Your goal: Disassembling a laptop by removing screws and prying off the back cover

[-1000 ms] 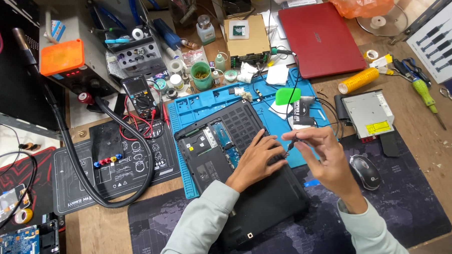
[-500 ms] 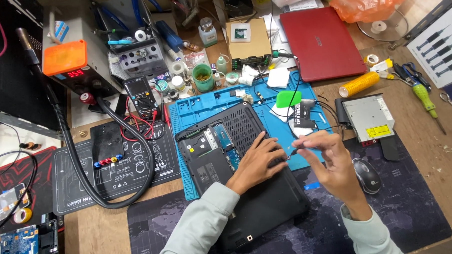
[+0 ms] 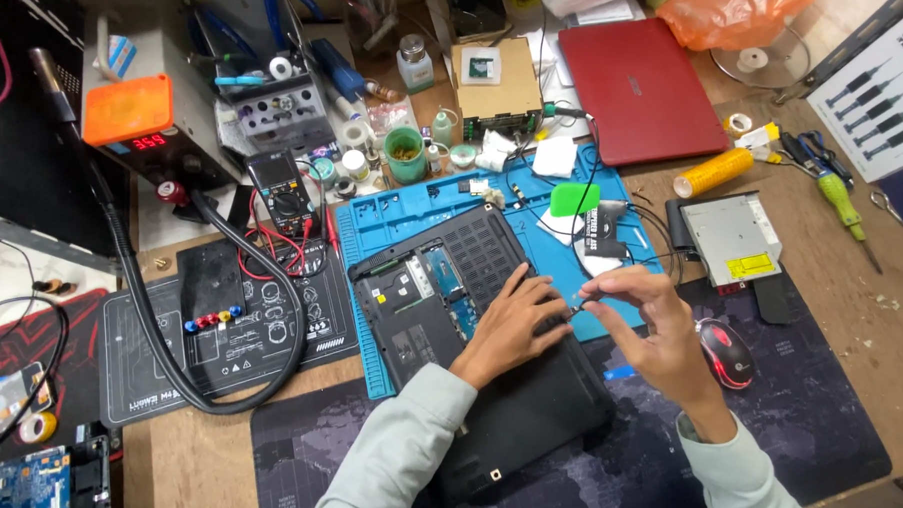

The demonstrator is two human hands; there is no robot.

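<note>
A black laptop [image 3: 443, 284] lies upside down on a blue repair mat [image 3: 400, 211], part of its bottom open so boards show. My left hand [image 3: 514, 322] rests flat on the laptop's underside near its right edge, holding nothing. My right hand [image 3: 654, 327] hovers just right of it, fingers pinched on a small dark part [image 3: 576, 305] that I cannot make out, at the laptop's edge. A green plastic pry pick [image 3: 575, 198] lies on the mat behind my hands.
A red closed laptop [image 3: 640, 77] sits at the back right, an optical drive [image 3: 736, 239] and a mouse [image 3: 725, 353] to the right. A multimeter [image 3: 279, 190], a soldering station with an orange top [image 3: 126, 110], a black hose [image 3: 154, 324] and small jars crowd the left and back.
My right hand has shifted slightly down and right, away from the mat's clutter, still pinching the small part. My left hand stays on the laptop.
</note>
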